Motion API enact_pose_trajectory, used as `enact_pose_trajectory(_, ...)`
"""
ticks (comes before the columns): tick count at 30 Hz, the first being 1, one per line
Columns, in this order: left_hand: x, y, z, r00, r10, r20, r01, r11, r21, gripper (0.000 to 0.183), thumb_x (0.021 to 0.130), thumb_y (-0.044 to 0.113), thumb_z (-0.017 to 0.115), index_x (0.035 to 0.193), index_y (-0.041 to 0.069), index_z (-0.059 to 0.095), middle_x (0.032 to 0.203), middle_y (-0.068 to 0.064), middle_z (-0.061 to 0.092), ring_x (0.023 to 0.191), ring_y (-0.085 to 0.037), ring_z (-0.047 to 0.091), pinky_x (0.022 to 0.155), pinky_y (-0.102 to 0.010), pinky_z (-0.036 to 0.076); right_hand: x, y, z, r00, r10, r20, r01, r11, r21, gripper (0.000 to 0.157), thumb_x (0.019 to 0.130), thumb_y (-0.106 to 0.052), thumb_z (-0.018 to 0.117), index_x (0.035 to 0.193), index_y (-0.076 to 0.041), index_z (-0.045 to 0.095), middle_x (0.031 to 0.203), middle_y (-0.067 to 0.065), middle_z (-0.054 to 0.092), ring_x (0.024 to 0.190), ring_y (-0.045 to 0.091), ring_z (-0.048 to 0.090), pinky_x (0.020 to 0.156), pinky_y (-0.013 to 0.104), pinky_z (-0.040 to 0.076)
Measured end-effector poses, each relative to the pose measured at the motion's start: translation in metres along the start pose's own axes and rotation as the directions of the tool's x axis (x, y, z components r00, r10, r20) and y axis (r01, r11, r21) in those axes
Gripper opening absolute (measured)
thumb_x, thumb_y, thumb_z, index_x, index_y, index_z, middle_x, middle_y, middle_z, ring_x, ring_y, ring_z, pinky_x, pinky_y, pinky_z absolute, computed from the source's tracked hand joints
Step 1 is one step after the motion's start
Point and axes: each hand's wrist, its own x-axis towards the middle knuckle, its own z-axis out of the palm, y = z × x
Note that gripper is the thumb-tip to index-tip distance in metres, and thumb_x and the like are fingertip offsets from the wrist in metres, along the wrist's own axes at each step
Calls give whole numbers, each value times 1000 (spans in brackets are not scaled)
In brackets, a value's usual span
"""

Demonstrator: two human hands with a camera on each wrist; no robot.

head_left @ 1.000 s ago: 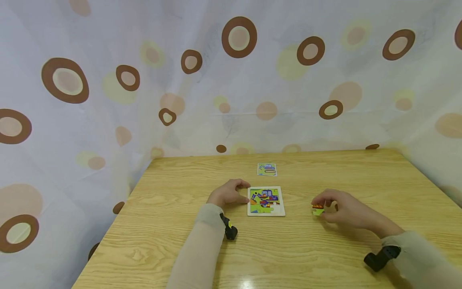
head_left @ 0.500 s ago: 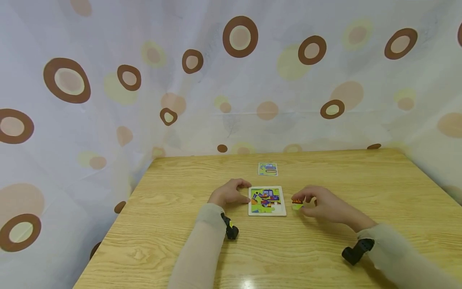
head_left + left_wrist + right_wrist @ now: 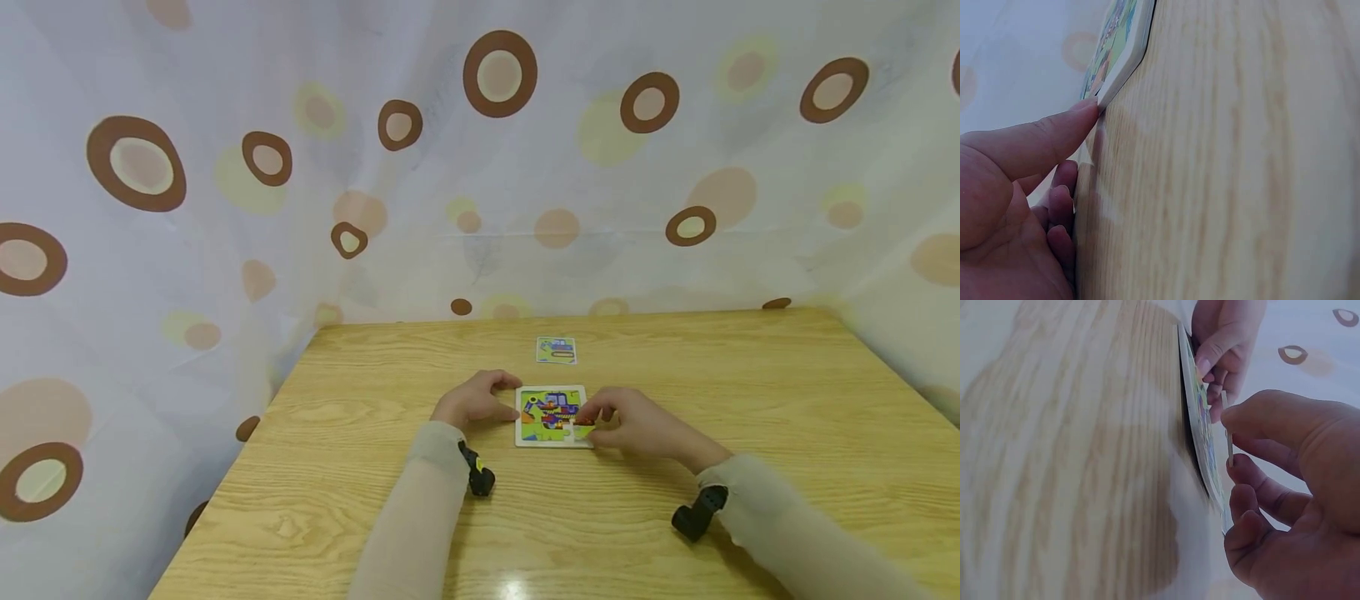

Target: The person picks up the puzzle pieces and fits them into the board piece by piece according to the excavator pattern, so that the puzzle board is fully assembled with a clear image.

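A small jigsaw puzzle of a digger in a white-rimmed tray (image 3: pixel 553 444) lies on the table. At its left edge is my left hand (image 3: pixel 474 402), the thumb touching the rim and a finger reaching the upper left corner. My right hand (image 3: pixel 628 423) pinches a green and red puzzle piece (image 3: pixel 583 431) over the tray's lower right part, where the white base shows. In the right wrist view the piece (image 3: pixel 1230 450) is seen edge-on between thumb and fingers, apart from the tray. Picture pieces fill the other parts of the tray.
A small picture card (image 3: pixel 556 351) of the same digger lies behind the tray on the wooden table (image 3: pixel 360 375). A spotted cloth (image 3: pixel 420 192) hangs along the table's back and sides.
My right hand has moved left with the puzzle piece, from beside the tray to over its lower right corner. My left hand stays at the tray's left edge.
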Motion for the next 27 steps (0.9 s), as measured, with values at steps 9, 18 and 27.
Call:
enact_pose_trajectory(9,1,-1,0,1000,-2,6,2,1000,-13,49,87,15,78,133,16,60,141,-4,51,134,-25,42,110,-41,33,9,0,8,1000,0,31,0,1000,3,21,86,-8,74,107,-6,73,100,3,65,82,16,56,69,30,48)
enact_pose_trajectory(18,0,0,0,1000,-12,-7,12,1000,-8,48,87,16,77,133,16,61,138,-3,52,132,-23,42,110,-41,33,13,0,13,999,27,44,-26,1000,-10,17,89,-7,72,105,-10,75,99,3,62,78,15,53,67,29,47)
enact_pose_trajectory(27,1,-2,0,1000,-21,-14,21,999,-24,47,87,15,78,131,16,62,138,-2,53,132,-23,43,110,-41,33,18,-1,13,996,78,50,-78,997,-12,16,88,-5,72,102,-9,76,95,3,60,76,17,51,64,28,45)
